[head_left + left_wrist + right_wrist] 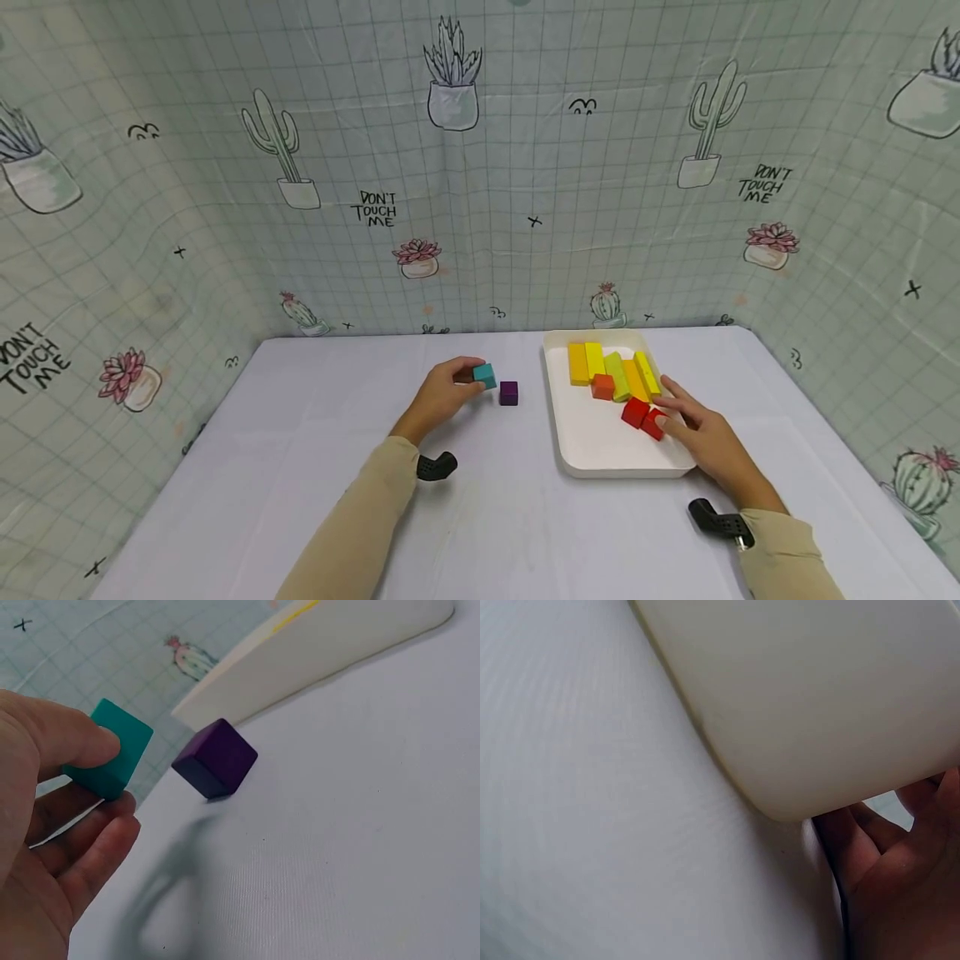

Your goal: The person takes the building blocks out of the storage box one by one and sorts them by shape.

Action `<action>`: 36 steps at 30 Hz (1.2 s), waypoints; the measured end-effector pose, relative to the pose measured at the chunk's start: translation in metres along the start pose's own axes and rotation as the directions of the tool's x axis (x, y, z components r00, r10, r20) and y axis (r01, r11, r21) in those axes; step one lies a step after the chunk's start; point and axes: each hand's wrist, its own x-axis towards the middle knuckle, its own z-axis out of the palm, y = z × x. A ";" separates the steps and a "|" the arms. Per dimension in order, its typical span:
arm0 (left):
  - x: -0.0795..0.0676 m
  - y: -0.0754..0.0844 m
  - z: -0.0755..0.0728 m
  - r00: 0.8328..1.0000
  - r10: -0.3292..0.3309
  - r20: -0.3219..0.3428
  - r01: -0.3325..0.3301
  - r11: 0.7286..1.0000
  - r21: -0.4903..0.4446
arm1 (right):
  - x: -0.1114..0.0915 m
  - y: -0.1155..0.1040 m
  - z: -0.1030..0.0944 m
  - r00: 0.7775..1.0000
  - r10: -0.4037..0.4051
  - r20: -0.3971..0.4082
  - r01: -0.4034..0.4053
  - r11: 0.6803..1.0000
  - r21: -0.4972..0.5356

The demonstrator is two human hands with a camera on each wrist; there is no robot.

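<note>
My left hand (441,392) pinches a teal cube (485,376) between thumb and fingers. In the left wrist view, the thumb presses one face of the teal cube (124,746), with fingers behind it. Just right of it, a purple cube (509,393) rests on the table. My right hand (705,433) reaches over the right side of a white tray (600,450), thumb and fingertip around a red cube (652,425). Another red cube (634,412) lies against that one. In the right wrist view, the tray wall (817,697) hides the fingertips.
Several yellow and lime blocks (577,364) lie at the back of the tray, with an orange-red cube (602,387) in front of them. A white cloth covers the table (315,417). A printed curtain (480,175) encloses the back and sides.
</note>
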 end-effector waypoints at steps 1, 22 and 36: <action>0.000 -0.002 0.000 1.000 -0.005 0.002 0.005 1.000 -0.001 | 0.000 0.000 0.000 1.000 -0.002 0.000 0.002 1.000 -0.001; 0.007 -0.019 0.007 0.999 -0.051 0.001 0.051 0.998 0.028 | 0.001 -0.003 0.001 1.000 -0.018 -0.009 0.018 1.000 -0.002; 0.007 -0.020 0.017 0.997 -0.076 0.031 0.076 0.997 0.009 | 0.000 -0.002 0.000 1.000 -0.007 -0.010 0.007 1.000 -0.009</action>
